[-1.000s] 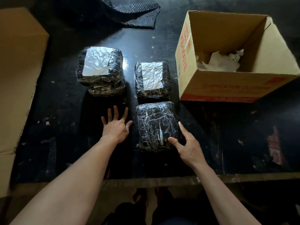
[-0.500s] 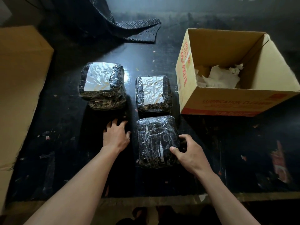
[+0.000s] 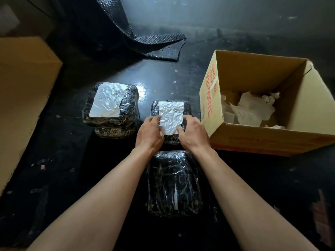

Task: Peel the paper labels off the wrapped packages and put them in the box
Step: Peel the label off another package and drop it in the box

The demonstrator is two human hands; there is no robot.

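The paper label on the middle package, just left of the box, is what I am working at. My left fingers are curling onto its left edge and my right fingers are pressing at its near right corner; I cannot tell whether either has a lifted edge pinched yet. I am judging this the start of the peel. Next I am going to need a nail under a corner, then a slow pull while one hand pins the wrap. Left of the box sits another labelled package. Nearer me lies a bare package. Crumpled labels are lying in the box.
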